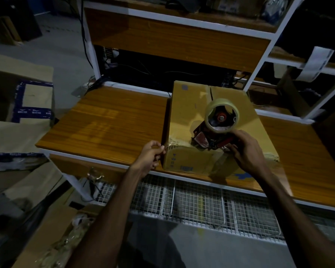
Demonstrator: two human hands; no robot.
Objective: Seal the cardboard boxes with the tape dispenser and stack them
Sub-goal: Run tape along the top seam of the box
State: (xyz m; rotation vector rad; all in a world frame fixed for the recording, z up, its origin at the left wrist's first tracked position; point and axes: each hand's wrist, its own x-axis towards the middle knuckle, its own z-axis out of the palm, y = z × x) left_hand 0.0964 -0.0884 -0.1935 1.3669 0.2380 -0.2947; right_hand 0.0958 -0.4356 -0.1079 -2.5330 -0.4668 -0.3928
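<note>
A brown cardboard box (190,111) stands on the wooden table (108,120), its near side at the table's front edge. On the box's near top edge rests a red tape dispenser (211,140) with a clear tape roll (221,116). My right hand (246,149) grips the dispenser's handle. My left hand (152,156) pinches the loose end of the clear tape at the box's near left corner. The top flaps look closed, with a dark seam running toward the far edge.
Wooden shelves in a white frame (182,41) rise behind the table. Other cardboard boxes (27,97) sit at the left, one with blue tape. White wire baskets (191,202) hang under the table front. More cardboard lies on the floor at lower left.
</note>
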